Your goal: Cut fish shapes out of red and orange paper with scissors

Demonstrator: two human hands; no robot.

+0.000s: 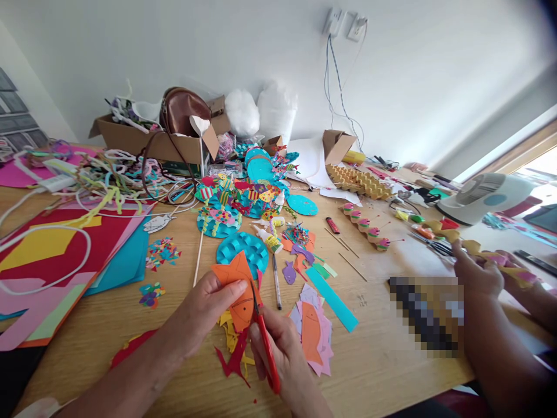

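Pinched in my left hand point(217, 302) is a piece of orange paper point(242, 310) with a fish drawn on it in dark lines. My right hand point(278, 342) grips red-handled scissors point(265, 348), whose dark blades lie along the right edge of the orange paper. Below the paper, red paper scraps point(237, 363) and yellow scraps point(230, 331) lie on the table. To the right of my right hand is a pile of cut paper fish point(311, 334) in orange, pink and lilac. A pen point(277, 281) lies just beyond the scissors.
Turquoise discs point(242, 251), glue bottles point(268, 238) and a turquoise paper strip point(333, 299) lie ahead. Coloured paper sheets point(117, 255) are stacked at left, beneath a cardboard box point(148, 145) farther back. At right, another person's hands point(478, 273) hold a painted egg-carton strip point(474, 247).
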